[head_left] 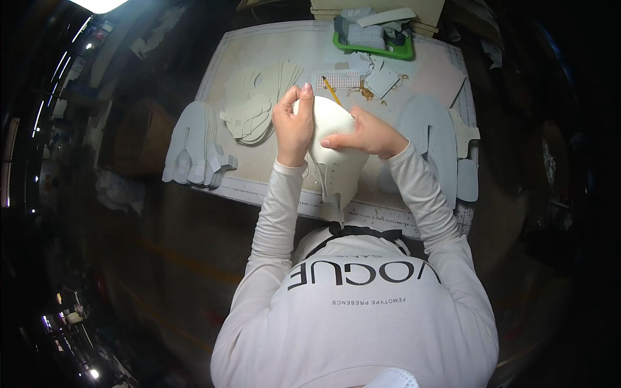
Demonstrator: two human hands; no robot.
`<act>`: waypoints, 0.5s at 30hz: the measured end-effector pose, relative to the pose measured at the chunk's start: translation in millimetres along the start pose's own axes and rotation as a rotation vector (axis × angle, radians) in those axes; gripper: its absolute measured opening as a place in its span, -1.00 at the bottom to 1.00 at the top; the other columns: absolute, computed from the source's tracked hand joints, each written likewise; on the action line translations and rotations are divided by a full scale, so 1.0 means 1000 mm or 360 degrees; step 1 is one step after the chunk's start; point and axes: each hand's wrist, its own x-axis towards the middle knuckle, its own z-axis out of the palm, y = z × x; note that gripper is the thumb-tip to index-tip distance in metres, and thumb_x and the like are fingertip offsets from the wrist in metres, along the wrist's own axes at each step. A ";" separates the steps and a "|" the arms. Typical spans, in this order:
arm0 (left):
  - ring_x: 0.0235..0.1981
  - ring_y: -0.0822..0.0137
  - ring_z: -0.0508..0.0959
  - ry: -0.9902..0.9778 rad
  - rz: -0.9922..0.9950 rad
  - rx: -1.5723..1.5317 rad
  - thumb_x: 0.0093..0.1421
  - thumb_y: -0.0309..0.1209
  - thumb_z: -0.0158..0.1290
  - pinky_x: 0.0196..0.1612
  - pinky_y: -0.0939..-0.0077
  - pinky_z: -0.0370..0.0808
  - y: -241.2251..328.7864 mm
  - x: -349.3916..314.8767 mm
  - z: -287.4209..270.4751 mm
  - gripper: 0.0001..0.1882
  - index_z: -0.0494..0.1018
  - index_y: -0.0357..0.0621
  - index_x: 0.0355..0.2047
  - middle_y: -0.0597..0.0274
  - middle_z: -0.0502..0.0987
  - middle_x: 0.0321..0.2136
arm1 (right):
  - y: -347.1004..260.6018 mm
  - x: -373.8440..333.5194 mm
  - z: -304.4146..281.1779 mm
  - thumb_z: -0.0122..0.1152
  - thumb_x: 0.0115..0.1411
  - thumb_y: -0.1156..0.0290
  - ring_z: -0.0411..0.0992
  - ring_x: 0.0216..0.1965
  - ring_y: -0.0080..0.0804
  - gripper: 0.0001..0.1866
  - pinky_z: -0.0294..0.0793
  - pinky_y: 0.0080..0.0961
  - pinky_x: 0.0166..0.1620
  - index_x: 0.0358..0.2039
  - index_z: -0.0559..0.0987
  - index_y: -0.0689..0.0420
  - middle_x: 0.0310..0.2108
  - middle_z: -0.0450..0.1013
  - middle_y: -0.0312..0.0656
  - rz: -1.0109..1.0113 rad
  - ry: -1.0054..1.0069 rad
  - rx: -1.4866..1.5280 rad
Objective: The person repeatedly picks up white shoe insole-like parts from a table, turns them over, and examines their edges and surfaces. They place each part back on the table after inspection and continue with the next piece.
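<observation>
A cream shoe upper (333,123) is raised over the near part of the bench (262,48), between the two hands, its row of holes facing up and its narrow end hanging toward the near edge. The left hand (293,126) pinches its left rim, thumb upright; the right hand (369,132) grips the other side, thumb laid across the curved face. Uneven pull from the two grips could crease or skew that curve, and the right thumb, if pressed hard, might dent it. A dropped elbow could sweep the grey-white pieces (443,152) at the right off the bench. Most right-hand fingers are hidden behind the upper, as is its underside; the lower tip, perhaps a tongue, blurs into the bench edge.
</observation>
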 end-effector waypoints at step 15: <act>-0.65 0.67 0.10 0.0278 0.0067 0.0049 0.25 -0.31 -0.01 -0.62 0.68 0.04 -0.012 0.038 -0.019 -0.60 0.24 -0.14 -0.71 0.53 0.19 -0.73 | 0.018 -0.043 0.030 0.32 0.01 0.29 0.43 -0.40 -0.56 -0.63 0.43 -0.62 -0.27 -0.25 0.56 0.31 -0.40 0.52 -0.21 0.0122 -0.0073 0.0383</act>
